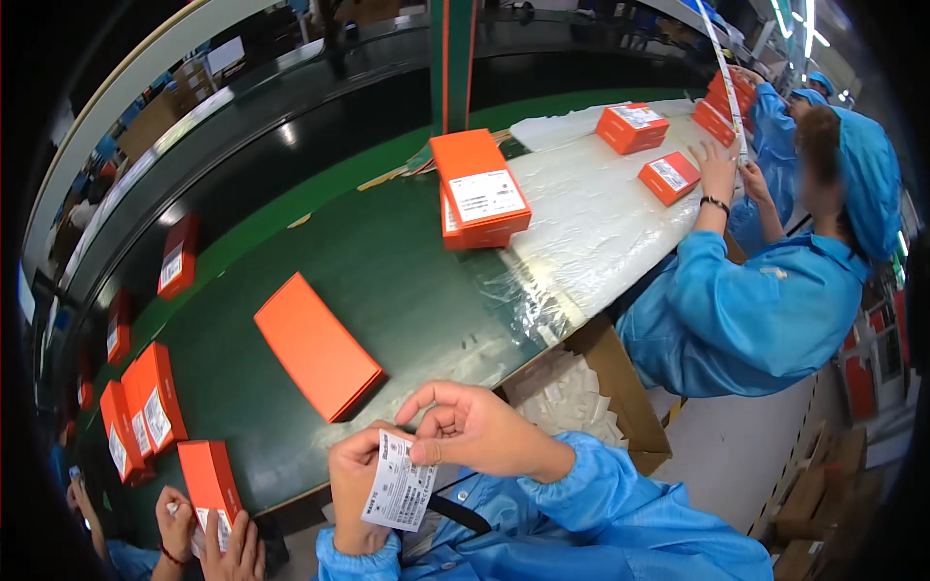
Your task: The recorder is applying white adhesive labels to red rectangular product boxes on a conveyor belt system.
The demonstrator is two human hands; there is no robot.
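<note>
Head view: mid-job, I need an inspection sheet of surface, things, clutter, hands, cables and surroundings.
Surface: smooth green tabletop, its right end covered by clear plastic sheeting.
Things: white printed paper label at the hands; plain-topped orange rectangular box beyond it.
Clutter: open brown cardboard carton holding loose white pieces, beside the table edge.
Hands: right hand grips the label's upper edge; left hand is behind it, grip partly hidden.
Cables: nothing certain; a black strap or cord shows against the blue smock.
Surroundings: co-worker in blue cap, right; another co-worker's hand on a labelled orange box, lower left.
</note>
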